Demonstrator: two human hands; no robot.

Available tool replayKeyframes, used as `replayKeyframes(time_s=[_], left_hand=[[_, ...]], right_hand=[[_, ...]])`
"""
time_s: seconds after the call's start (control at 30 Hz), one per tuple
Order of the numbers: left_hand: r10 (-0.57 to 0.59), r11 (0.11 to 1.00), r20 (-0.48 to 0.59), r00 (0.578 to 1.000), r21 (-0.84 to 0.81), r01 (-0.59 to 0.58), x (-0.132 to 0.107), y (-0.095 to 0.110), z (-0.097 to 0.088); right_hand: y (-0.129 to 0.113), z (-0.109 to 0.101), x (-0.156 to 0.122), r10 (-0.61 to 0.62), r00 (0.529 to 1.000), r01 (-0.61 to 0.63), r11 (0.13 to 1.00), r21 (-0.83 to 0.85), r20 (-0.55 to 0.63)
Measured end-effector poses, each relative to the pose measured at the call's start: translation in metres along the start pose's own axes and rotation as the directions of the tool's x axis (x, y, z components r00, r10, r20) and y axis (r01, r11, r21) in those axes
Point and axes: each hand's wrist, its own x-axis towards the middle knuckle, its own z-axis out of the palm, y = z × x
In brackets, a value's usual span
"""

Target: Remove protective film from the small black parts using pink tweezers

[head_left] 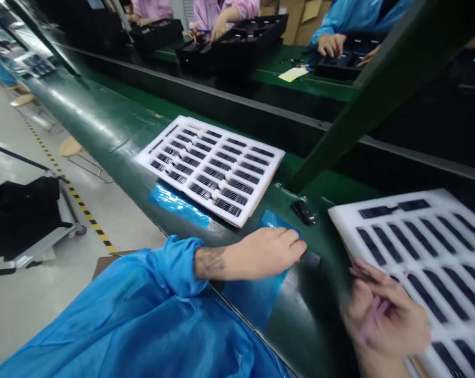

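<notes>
A white foam tray (pixel 243 214) lies beyond the left hand (pixel 267 253), which, over blue film (pixel 255 299), curls its fingers narrowly at a small dark piece (pixel 313 259) (gripped or merely touched, I cannot tell). Further right, the blurred right hand (pixel 389 312) bends its fingers beside dark strips (pixel 422 239) in a second foam tray (pixel 342 215); whether it holds anything is unclear.

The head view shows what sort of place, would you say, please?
Probably a factory assembly line: foam trays of dark parts on a long green bench, people working at black cases beyond, and striped floor tape.
</notes>
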Motion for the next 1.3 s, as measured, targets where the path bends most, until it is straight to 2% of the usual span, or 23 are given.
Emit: replayKeyframes(time_s=[0.07, 0.1, 0.13, 0.17, 0.2, 0.23, 0.27, 0.3, 0.33, 0.4, 0.5, 0.6, 0.7, 0.83, 1.0, 1.13, 1.23, 1.3], left_hand=[[0.024, 0.997, -0.156, 0.988, -0.072, -0.036, -0.038, -0.014, -0.037], [0.003, 0.995, -0.212, 0.977, -0.095, -0.024, -0.055, -0.030, -0.056], [-0.057, 0.995, -0.252, 0.966, -0.094, 0.034, -0.071, -0.052, -0.075], [-0.181, 0.984, -0.277, 0.944, -0.054, 0.173, -0.083, -0.081, -0.093], [-0.320, 0.941, -0.297, 0.900, 0.009, 0.337, -0.091, -0.115, -0.110], [-0.431, 0.877, -0.297, 0.852, 0.083, 0.473, -0.096, -0.151, -0.125], [-0.521, 0.801, -0.278, 0.807, 0.169, 0.575, -0.098, -0.188, -0.138], [-0.581, 0.731, -0.239, 0.778, 0.268, 0.628, -0.097, -0.223, -0.149], [-0.600, 0.710, -0.213, 0.771, 0.301, 0.636, -0.094, -0.255, -0.157], [-0.598, 0.716, -0.154, 0.787, 0.339, 0.610, -0.083, -0.306, -0.166], [-0.553, 0.771, -0.021, 0.833, 0.367, 0.521, -0.064, -0.350, -0.168], [-0.518, 0.806, 0.098, 0.850, 0.390, 0.446, -0.049, -0.373, -0.169], [-0.501, 0.823, 0.186, 0.845, 0.406, 0.398, -0.041, -0.390, -0.173], [-0.493, 0.836, 0.244, 0.835, 0.398, 0.377, -0.041, -0.405, -0.174], [-0.508, 0.833, 0.170, 0.845, 0.346, 0.431, -0.048, -0.411, -0.162], [-0.546, 0.805, 0.088, 0.833, 0.332, 0.492, -0.047, -0.408, -0.152], [-0.581, 0.766, 0.043, 0.812, 0.364, 0.529, -0.047, -0.407, -0.162], [-0.626, 0.714, 0.005, 0.780, 0.404, 0.571, -0.054, -0.405, -0.174]], right_hand=[[-0.007, 0.007, -0.004, -0.100, 0.975, 0.089, 0.994, 0.063, 0.196], [-0.009, 0.014, -0.006, -0.184, 0.926, 0.171, 0.983, 0.070, 0.330], [-0.010, 0.022, -0.009, -0.262, 0.849, 0.259, 0.963, 0.070, 0.459], [-0.010, 0.031, -0.011, -0.321, 0.773, 0.342, 0.937, 0.068, 0.547], [-0.008, 0.039, -0.014, -0.354, 0.721, 0.401, 0.914, 0.057, 0.596], [-0.004, 0.046, -0.015, -0.362, 0.697, 0.435, 0.900, 0.037, 0.619], [0.000, 0.052, -0.017, -0.360, 0.691, 0.448, 0.894, 0.019, 0.627], [0.004, 0.056, -0.018, -0.356, 0.698, 0.450, 0.893, 0.007, 0.621], [0.008, 0.058, -0.018, -0.354, 0.712, 0.447, 0.895, -0.003, 0.607], [0.014, 0.059, -0.017, -0.347, 0.735, 0.439, 0.898, -0.018, 0.583], [0.014, 0.058, -0.015, -0.336, 0.749, 0.436, 0.899, -0.043, 0.571], [0.008, 0.059, -0.012, -0.335, 0.753, 0.444, 0.894, -0.061, 0.567], [0.004, 0.059, -0.011, -0.320, 0.746, 0.444, 0.893, -0.077, 0.583], [0.002, 0.058, -0.009, -0.325, 0.736, 0.461, 0.883, -0.088, 0.594], [-0.004, 0.058, -0.005, -0.336, 0.746, 0.469, 0.878, -0.095, 0.574], [-0.011, 0.060, 0.002, -0.355, 0.749, 0.481, 0.872, -0.090, 0.559], [-0.013, 0.060, 0.005, -0.373, 0.736, 0.507, 0.856, -0.096, 0.565], [-0.011, 0.059, 0.005, -0.380, 0.733, 0.513, 0.854, -0.090, 0.565]])
